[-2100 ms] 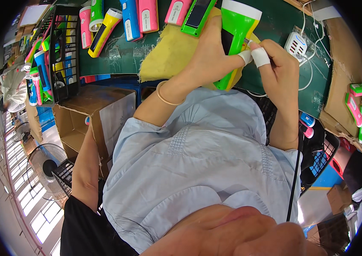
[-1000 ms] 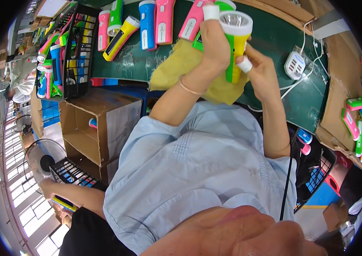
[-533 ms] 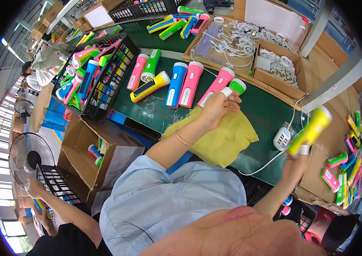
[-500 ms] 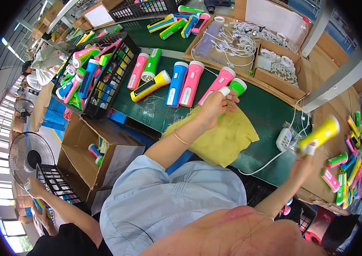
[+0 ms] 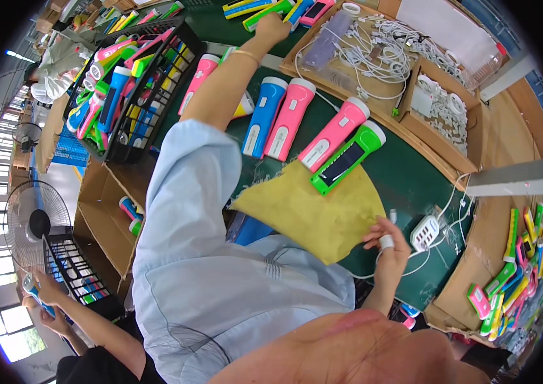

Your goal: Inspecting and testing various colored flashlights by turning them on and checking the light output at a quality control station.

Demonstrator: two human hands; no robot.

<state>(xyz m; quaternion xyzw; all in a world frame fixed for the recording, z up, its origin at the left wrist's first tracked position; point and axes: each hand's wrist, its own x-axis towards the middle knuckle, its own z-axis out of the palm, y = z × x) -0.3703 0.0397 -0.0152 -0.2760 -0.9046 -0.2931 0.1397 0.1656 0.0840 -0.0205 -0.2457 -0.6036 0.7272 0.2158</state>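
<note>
My left hand (image 5: 273, 29) reaches to the far side of the table, its fingers curled over a green flashlight (image 5: 257, 21) in a small pile. The fingertips are partly hidden. Near the table's right front, my right hand (image 5: 390, 243), with white wrap on a finger, closes on a white cable; its plug (image 5: 393, 216) sticks up past the fingers. Between my arms, a yellow cloth (image 5: 313, 214) lies under the lower end of a green flashlight with a dark panel (image 5: 350, 158). A pink flashlight (image 5: 335, 134) lies beside it, then another pink one (image 5: 291, 120) and a blue one (image 5: 264, 117).
A black crate (image 5: 185, 54) full of flashlights stands at left. Cardboard trays hold white cables (image 5: 383, 61) and small white parts (image 5: 441, 112). A white multi-port charger (image 5: 424, 233) lies at right, before a carton (image 5: 460, 281) of flashlights. A co-worker's hands (image 5: 50, 297) hold a flashlight.
My left hand has left the green flashlight by the cloth and moved to the far pile. The yellow flashlight is gone from my right hand, which has moved back to the cable.
</note>
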